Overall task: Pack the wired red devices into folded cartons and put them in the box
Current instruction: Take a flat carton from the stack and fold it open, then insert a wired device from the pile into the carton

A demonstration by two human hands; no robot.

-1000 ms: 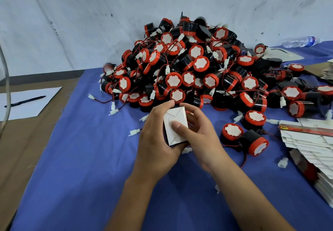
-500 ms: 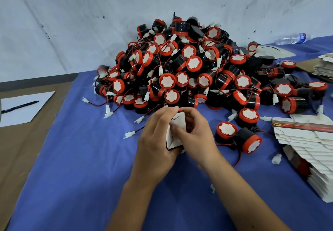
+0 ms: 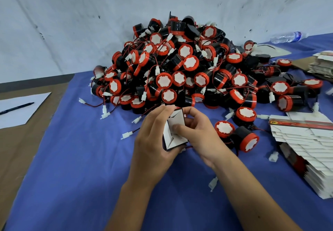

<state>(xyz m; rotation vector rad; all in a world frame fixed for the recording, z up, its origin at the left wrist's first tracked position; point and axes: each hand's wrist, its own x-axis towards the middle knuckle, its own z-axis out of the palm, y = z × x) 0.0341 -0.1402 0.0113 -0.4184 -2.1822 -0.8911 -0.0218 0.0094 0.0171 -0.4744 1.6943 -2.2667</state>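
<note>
Cartons come first: one small white carton point(image 3: 173, 130) sits between both hands, held up over the blue cloth point(image 3: 72, 167) just in front of the big pile. A second ago its flat end faced up and the flaps lay almost closed; now it is tipped more on its side and a flap stands open at the top. On the far left a black pen point(image 3: 17, 107) lies on a white sheet of paper point(image 3: 21, 110) on the brown table point(image 3: 16, 151). Next comes the left hand point(image 3: 155, 146). It wraps around the left side of the carton, fingers curled over the top edge, holding it tight. The right hand point(image 3: 200, 137) grips the other side, and its thumb point(image 3: 180, 129) presses on the white flaps. Behind them, red devices point(image 3: 180, 65) with wires and white plugs are heaped against the wall. Two more red devices point(image 3: 236, 137) lie just right of the hands. On the far right a stack of flat cartons point(image 3: 306, 146) leans over, and a water bottle point(image 3: 286, 37) lies far back.
</note>
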